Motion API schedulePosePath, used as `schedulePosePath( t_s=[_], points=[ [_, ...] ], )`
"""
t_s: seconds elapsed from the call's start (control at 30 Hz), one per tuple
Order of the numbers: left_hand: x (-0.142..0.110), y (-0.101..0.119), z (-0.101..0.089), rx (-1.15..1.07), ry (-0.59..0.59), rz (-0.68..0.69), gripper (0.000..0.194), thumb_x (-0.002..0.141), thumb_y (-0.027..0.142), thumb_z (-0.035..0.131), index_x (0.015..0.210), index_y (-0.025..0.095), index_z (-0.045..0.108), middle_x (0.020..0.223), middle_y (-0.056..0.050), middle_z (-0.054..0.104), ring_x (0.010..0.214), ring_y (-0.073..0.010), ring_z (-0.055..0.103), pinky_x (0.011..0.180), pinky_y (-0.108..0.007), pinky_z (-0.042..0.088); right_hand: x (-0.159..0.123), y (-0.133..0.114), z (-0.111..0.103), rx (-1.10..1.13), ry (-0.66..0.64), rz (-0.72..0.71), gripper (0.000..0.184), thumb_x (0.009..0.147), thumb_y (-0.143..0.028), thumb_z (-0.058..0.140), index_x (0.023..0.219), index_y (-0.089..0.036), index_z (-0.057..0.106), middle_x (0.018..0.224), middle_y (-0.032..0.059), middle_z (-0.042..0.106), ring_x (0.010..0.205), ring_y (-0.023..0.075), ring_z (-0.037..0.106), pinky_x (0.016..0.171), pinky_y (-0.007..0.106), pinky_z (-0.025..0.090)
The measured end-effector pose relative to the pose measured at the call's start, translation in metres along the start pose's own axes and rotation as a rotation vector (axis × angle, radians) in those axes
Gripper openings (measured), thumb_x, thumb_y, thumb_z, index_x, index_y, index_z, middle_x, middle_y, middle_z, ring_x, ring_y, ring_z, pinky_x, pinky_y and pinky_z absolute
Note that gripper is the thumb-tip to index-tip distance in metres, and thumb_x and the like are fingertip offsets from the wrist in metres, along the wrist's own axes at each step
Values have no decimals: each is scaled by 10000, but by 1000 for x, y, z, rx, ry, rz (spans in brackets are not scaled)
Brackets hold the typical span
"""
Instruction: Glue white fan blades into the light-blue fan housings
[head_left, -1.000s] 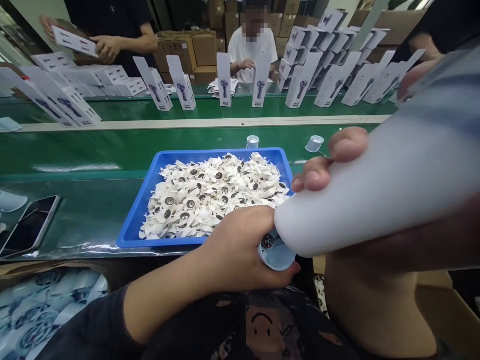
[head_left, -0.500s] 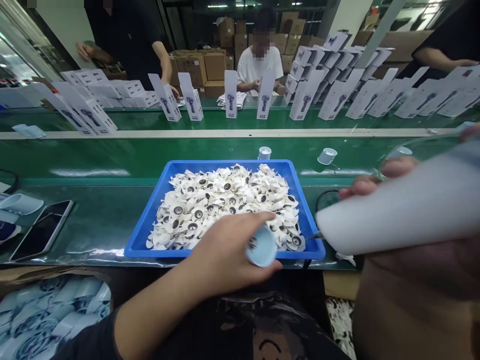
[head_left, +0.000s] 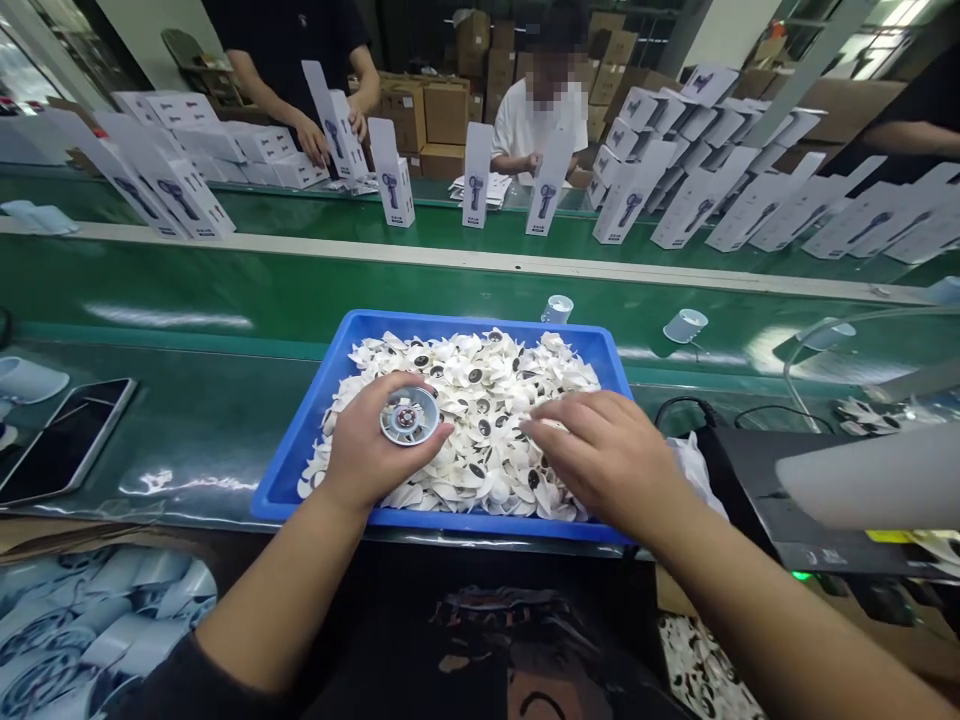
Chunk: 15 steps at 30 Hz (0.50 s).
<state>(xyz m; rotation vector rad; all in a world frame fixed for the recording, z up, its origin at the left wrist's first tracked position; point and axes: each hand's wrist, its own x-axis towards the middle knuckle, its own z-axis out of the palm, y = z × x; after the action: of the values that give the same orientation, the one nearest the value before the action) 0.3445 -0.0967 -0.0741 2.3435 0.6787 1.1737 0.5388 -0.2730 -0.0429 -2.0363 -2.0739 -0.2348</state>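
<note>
My left hand point(head_left: 367, 440) is closed round a light blue round fan housing point(head_left: 409, 416), its open end turned up towards me. Inside it a small hub with reddish parts and spokes shows. Below both hands stands a blue tray point(head_left: 300, 450) heaped with white fan blades point(head_left: 495, 470), several with dark round centres. Over the tray's right part, my right hand point(head_left: 592, 440) has its fingertips pressed together among the blades. Whatever is between those fingertips is too hidden to make out.
A white tapered tool point(head_left: 877, 475) lies by a black device point(head_left: 780, 500) at right. A phone point(head_left: 67, 440) lies left, above a box of blue housings point(head_left: 112, 620). More housings point(head_left: 685, 325) stand on the green belt point(head_left: 300, 280). Co-workers sit and stand behind white boxes point(head_left: 547, 190).
My right hand has let go of the white tapered tool and moved left over the blades. My left hand has shifted left and up with the housing. The view has tilted.
</note>
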Motion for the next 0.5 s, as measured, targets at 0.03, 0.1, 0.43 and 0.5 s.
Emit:
schedulePosePath(
  t_s=[0.03,0.1,0.43,0.5],
  points=[
    [0,-1,-1,-4,-12,-2,330,742,381,754,990,212,616,974,-32,728,936,-230,696,884,-368,558,19,6,9,-72,-101,-24,211,945,-121,549,1080,-214,681,1112,70,660,1011,227,590,894,380,458],
    [-2,-3,-3,-20,-36,-7,329,738,380,760,979,208,616,983,-46,725,937,-236,695,886,-379,558,51,16,24,-182,-266,-42,176,896,-61,585,975,-174,694,1010,71,666,902,211,605,805,348,475],
    [-10,-10,-3,-285,27,-156,521,696,323,812,1090,232,483,1022,-41,658,896,-200,676,807,-352,562,83,0,37,-423,-524,-12,110,965,-192,583,1039,-121,622,970,43,616,857,161,602,814,346,521],
    [-10,-11,-1,-344,21,-181,568,679,309,825,1109,232,463,1045,-49,656,922,-204,680,809,-349,565,83,0,37,-373,-496,21,89,956,-176,587,1008,-116,626,951,40,617,860,164,596,835,353,506]
  ],
)
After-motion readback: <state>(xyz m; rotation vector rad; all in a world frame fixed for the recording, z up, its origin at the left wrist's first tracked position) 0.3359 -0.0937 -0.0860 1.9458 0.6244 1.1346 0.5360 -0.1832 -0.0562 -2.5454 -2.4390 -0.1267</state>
